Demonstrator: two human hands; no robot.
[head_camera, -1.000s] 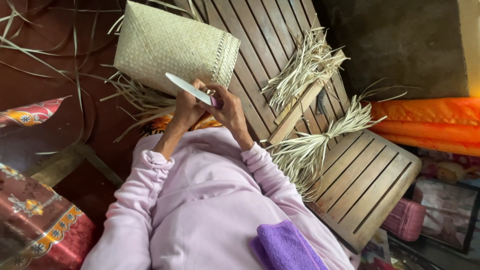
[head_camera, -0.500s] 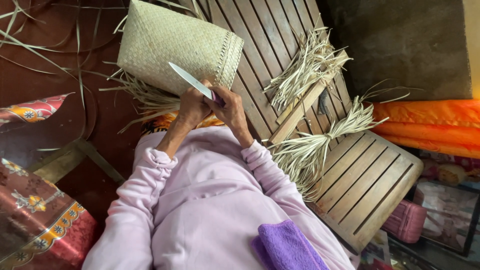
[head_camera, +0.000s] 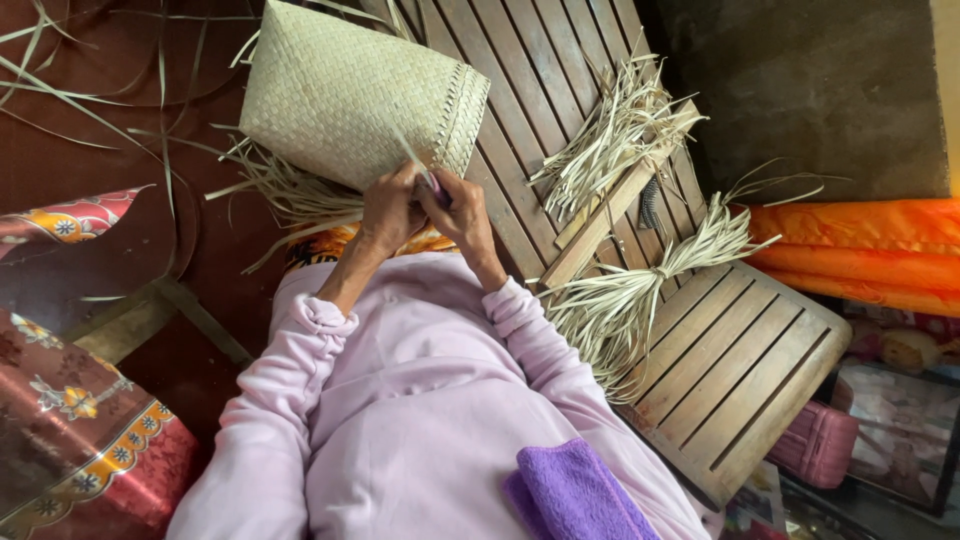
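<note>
Both hands meet at centre: right hand (head_camera: 458, 208) clamped on the knife (head_camera: 432, 186), left hand (head_camera: 388, 208) closed beside it. Basket (head_camera: 360, 92) at twelve o'clock. Better keep the blade angled away from fingers.

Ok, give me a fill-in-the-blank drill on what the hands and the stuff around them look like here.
1. Both hands meet just below a woven ____.
2. The right hand grips a handle coloured ____.
3. The slatted wooden platform carries bundles of dried ____.
4. A folded cloth on the lap is coloured ____.

Missing: basket; purple; strips; purple
</note>
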